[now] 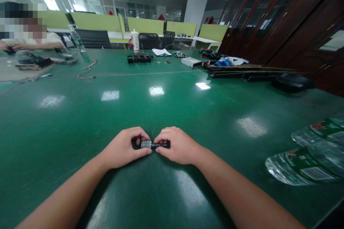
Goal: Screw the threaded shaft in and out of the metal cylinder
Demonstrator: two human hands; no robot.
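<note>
My left hand (126,148) closes thumb and fingers round a short silver metal cylinder (146,144). From its right end runs a thin dark ribbed shaft (159,145), roughly in line with the cylinder. My right hand (177,145) pinches that shaft between thumb and fingers; a dark end shows inside its grip. The two hands nearly meet, low over the green table (161,114). Whether the cylinder and shaft are one piece or two fitted together, I cannot tell.
Two clear bottles with green labels, one nearer (303,164), lie at the right. Farther back are a black slotted part (139,58), a white bottle (135,41), a cord (87,69), and long black bars (236,71). Another person (32,37) sits at the far left.
</note>
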